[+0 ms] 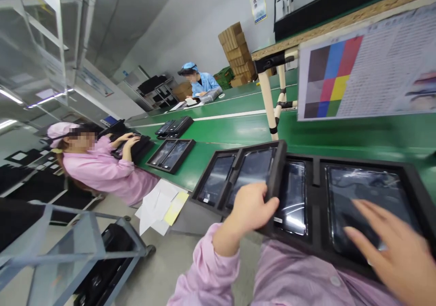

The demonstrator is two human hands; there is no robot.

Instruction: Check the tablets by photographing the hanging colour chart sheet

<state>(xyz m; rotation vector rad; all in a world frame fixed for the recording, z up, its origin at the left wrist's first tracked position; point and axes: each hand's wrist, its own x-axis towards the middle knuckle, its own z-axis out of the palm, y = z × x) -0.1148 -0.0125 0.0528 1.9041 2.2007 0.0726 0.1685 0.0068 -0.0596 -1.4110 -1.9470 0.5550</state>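
In the head view, a black foam tray (223, 211) with two glossy dark screen panels (216, 178) lies on the green bench, its right edge overlapping a second tray. My left hand (248, 208) is closed at the front right of this tray, some fingers hidden. The second black tray (316, 206) sits in front of me, tilted, with a narrow-looking panel (294, 197) on its left and a wider panel (368, 188) on its right. Over that right panel my right hand (391, 247) is open, fingers stretched out and slightly blurred; contact cannot be made out.
Another two-panel tray (172, 155) lies farther left on the green bench (238, 128). Papers (158, 203) stick out at the bench's edge. A co-worker in pink (98, 169) handles black trays; one in blue (204, 83) sits beyond. A pipe-framed shelf (269, 97) and metal cart (85, 251) stand nearby.
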